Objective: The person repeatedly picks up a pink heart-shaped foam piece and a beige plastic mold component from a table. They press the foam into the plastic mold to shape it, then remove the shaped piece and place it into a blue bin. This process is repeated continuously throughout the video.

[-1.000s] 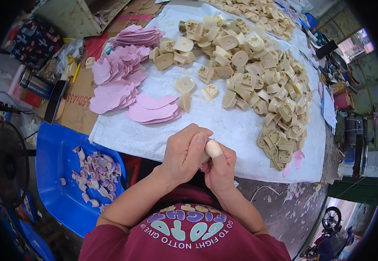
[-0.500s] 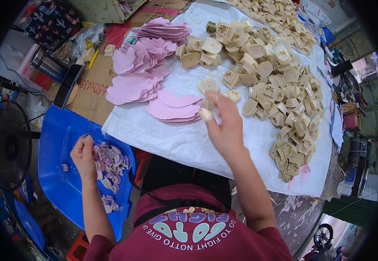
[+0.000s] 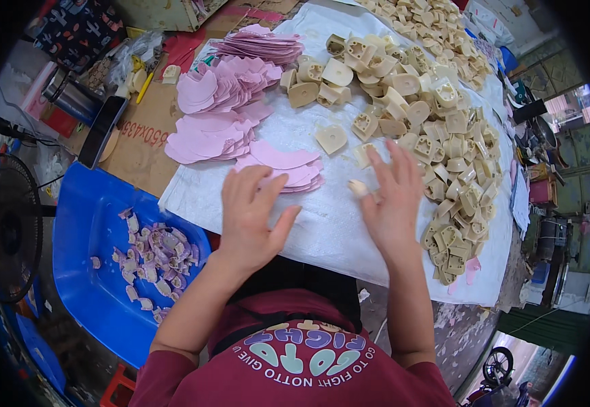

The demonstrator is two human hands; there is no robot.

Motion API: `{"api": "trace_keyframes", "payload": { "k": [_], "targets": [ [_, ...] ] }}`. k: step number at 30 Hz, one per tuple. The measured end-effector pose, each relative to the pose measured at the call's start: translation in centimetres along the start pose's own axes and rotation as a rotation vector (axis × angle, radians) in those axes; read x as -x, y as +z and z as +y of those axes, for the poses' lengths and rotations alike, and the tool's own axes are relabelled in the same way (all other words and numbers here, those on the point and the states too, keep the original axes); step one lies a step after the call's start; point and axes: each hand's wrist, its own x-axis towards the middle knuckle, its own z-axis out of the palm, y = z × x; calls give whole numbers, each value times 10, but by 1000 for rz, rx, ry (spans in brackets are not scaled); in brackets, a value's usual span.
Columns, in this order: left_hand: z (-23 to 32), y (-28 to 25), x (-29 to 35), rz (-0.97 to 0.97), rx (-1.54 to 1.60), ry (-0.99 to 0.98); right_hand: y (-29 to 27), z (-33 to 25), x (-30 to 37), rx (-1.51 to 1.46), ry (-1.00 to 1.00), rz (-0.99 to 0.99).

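My left hand [image 3: 253,214] is open over the near edge of the white sheet [image 3: 315,234], its fingers spread beside the nearest stack of pink curved cut pieces [image 3: 288,159]. I see nothing in it. To the right, my right hand [image 3: 395,200] is also open, with a pale wrapping on its thumb tip. Its fingertips are by a small beige moulded piece, like a shoe heel [image 3: 361,154]; whether they touch it I cannot tell. Another beige heel-like piece [image 3: 331,139] lies flat between the pink stacks and the large beige heap [image 3: 454,129].
At the left, a blue plastic tub [image 3: 81,271] holds several purple-covered pieces [image 3: 156,254]. A phone [image 3: 103,132], a metal flask [image 3: 71,98] and a yellow pen-like tool [image 3: 145,88] lie on the far-left cardboard. A black fan [image 3: 4,227] stands beyond the tub.
My left hand has moved from above the blue tub rightward to the sheet and opened. My right hand has shifted right, away from the beige piece beside the pink stack. More purple-covered pieces show in the tub.
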Motion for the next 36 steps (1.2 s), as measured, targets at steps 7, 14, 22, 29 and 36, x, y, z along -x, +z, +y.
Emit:
{"api": "trace_keyframes", "payload": {
  "k": [7, 14, 22, 29, 36],
  "targets": [
    [3, 28, -3, -30, 66, -14, 90, -35, -37, -244, -137, -144],
    [-2, 29, 1, -22, 16, -2, 63, -10, -37, -477, 29, -39],
    [-5, 27, 3, -60, 54, 37, 80, -32, -28, -391, -27, -98],
    [1, 17, -6, -100, 117, -74, 26, 25, -6, -664, 192, 182],
    [37, 10, -6, -38, 166, -56, 4, 6, 21, -480, -49, 216]
  ]
}}
